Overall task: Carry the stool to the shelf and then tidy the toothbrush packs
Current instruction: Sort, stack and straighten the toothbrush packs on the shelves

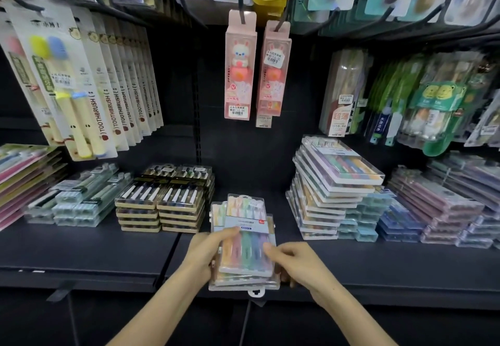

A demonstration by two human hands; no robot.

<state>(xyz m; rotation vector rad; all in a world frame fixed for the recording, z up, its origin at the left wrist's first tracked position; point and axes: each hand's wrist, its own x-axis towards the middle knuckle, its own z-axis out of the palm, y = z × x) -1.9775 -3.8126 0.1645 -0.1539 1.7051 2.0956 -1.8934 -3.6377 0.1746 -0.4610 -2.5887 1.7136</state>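
A small stack of pastel toothbrush packs (244, 226) lies at the front middle of the dark shelf (89, 253), its near end jutting over the shelf's front edge. My left hand (209, 249) grips the stack's left side, thumb on the top pack. My right hand (293, 263) holds the right side, fingers curled round the edge and the thumb on the top pack's corner. The packs in the stack are slightly fanned and uneven. No stool is in view.
Black-and-gold packs (162, 202) are stacked left of my hands, with pale green ones (81, 197) further left. A tall leaning stack of clear packs (335, 183) stands to the right. Two pink rabbit boxes (239, 67) hang on hooks above.
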